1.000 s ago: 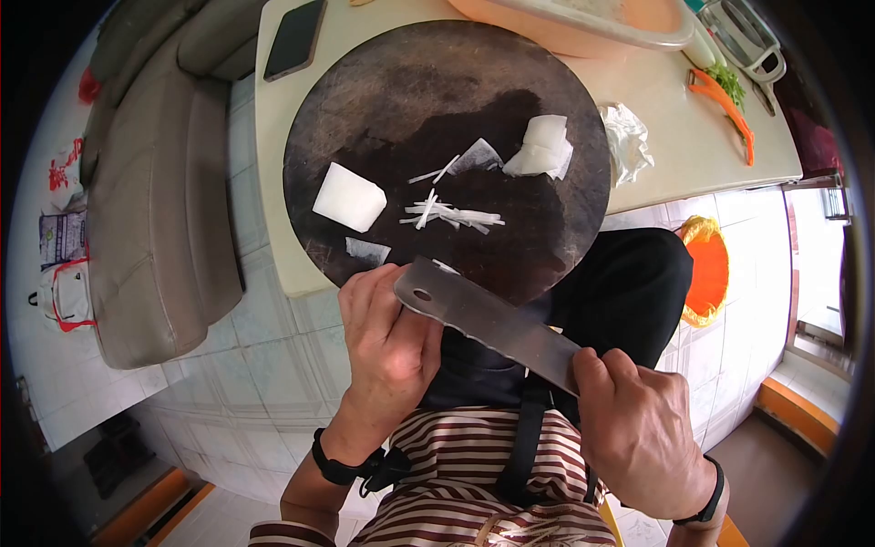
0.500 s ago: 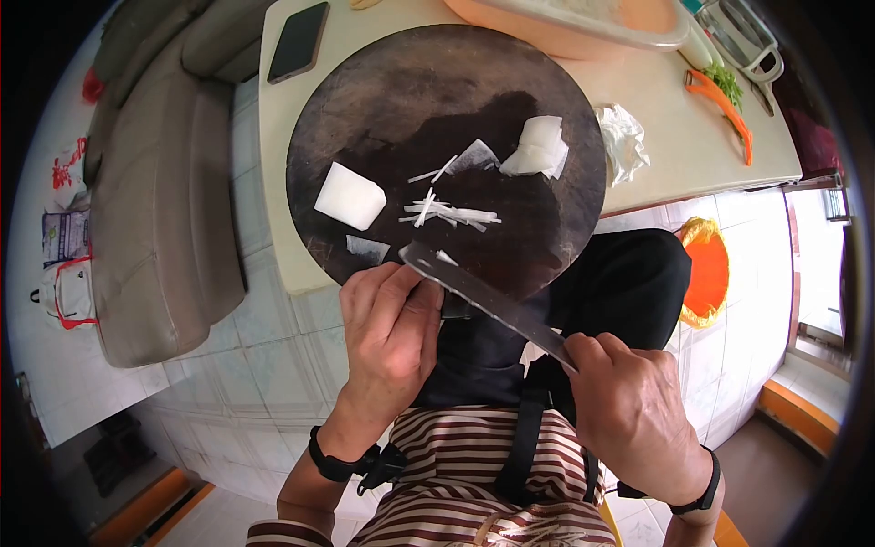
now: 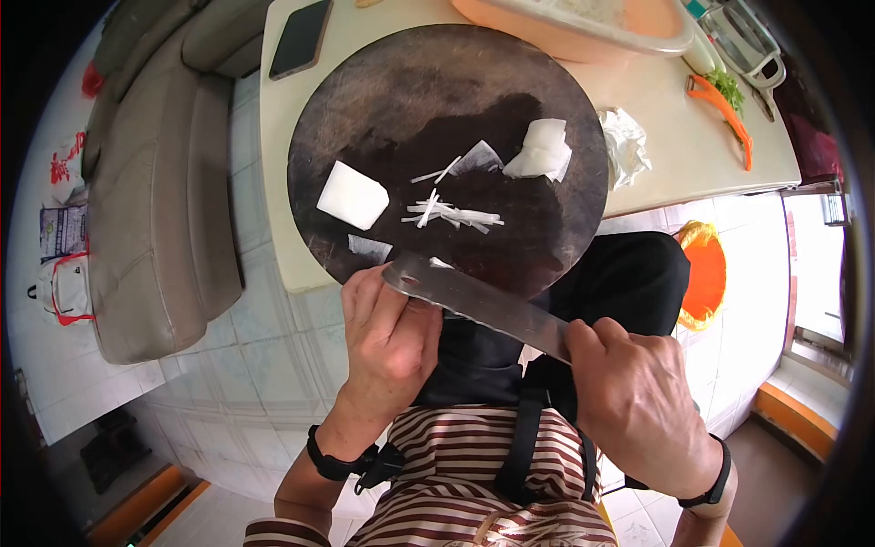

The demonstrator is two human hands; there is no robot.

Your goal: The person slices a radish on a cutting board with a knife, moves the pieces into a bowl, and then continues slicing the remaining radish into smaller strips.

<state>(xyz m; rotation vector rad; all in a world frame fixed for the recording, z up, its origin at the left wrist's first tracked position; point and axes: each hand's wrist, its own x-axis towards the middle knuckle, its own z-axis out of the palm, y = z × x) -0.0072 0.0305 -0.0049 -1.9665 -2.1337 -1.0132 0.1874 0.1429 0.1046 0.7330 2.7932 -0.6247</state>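
Observation:
My right hand (image 3: 629,374) is wrapped round the handle of a kitchen knife (image 3: 492,305). The blade slants up and left across the near edge of a round dark chopping board (image 3: 401,91), its broad face showing. Close against the blade's tip end is my left hand (image 3: 387,324), fingers curled together; whatever they may hold is hidden behind the blade. Beyond them on the board lie a pile of thin white strips (image 3: 453,214), a white block (image 3: 353,195) at left and a stack of white slices (image 3: 540,150) at right. Thin pieces (image 3: 478,158) lie flat nearby.
A phone (image 3: 301,38) lies at the table's far left corner. Behind the board stands a large orange basin (image 3: 583,36). To the right are crumpled wrapping (image 3: 625,146), an orange peeler (image 3: 725,114) and greens (image 3: 727,89). An orange-lined bin (image 3: 702,273) stands on the floor.
The knife has turned so that more of its flat face shows, and its tip has shifted slightly left over my left fingers. Both hands stay in nearly the same place.

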